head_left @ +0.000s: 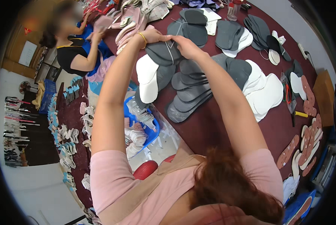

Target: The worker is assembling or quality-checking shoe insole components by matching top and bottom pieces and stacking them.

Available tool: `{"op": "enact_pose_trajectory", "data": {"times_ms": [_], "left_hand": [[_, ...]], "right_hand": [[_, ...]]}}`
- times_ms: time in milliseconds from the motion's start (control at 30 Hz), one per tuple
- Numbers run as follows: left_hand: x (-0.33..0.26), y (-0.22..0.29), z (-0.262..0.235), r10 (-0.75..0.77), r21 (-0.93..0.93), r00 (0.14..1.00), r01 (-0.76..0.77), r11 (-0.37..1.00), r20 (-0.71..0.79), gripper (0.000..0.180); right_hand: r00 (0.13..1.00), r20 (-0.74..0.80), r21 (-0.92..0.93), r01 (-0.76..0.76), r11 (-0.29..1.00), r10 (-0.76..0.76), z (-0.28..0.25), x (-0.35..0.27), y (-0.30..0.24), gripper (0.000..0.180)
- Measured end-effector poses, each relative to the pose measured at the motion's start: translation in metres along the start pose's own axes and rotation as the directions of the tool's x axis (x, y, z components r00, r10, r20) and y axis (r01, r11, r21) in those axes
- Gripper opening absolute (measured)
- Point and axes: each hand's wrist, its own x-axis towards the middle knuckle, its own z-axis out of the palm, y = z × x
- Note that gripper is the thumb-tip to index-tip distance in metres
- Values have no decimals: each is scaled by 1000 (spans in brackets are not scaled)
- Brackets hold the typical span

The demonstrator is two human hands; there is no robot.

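Meeting fingertip to fingertip over the tied bundle of dark grey insoles [160, 53], here are both hands, arms at full stretch! The left hand [151, 36], gold bangle [142, 39] at the wrist, sits at the bundle's far edge, fingers curled and thumb pointing across. The right hand [187, 47] comes in opposite, fingers bent and close together, right by the pale cord [170, 52]. Does either pinch that cord? Can't tell from here; the fingertips hide it. The bundle lies on the dark red tabletop [205, 137], white insoles [147, 75] just on the near side. Under the right forearm, a fanned row of grey insoles [186, 101]; farther right, a white stack [263, 93]. And over on the left, a co-worker [74, 56] handles pink pieces [102, 23]!
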Motion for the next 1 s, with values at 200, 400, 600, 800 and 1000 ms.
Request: {"op": "enact_pose_trajectory", "data": {"times_ms": [200, 400, 600, 800, 1000], "left_hand": [[-6, -12, -2, -60, -57, 998, 58, 997, -37, 42], [-45, -58, -54, 10, -32, 971, -18, 999, -239, 53], [-127, -55, -31, 99, -226, 973, -146, 963, -209, 41], [-167, 3, 55, 312, -496, 826, -539, 680, -469, 25], [-192, 86, 154, 452, -423, 771, -628, 653, -448, 21]], "right_hand": [[870, 467, -344, 12, 939, 159, -19, 24, -9, 18], [943, -22, 227, -319, 920, 332, -50, 4, 28, 29], [974, -181, 67, -123, 990, 133, -74, -2, 4, 21], [985, -160, 292, -21, 956, 70, -83, -64, -187, 15], [953, -295, -208, -127, 970, 62, -143, -154, -222, 8]]}}
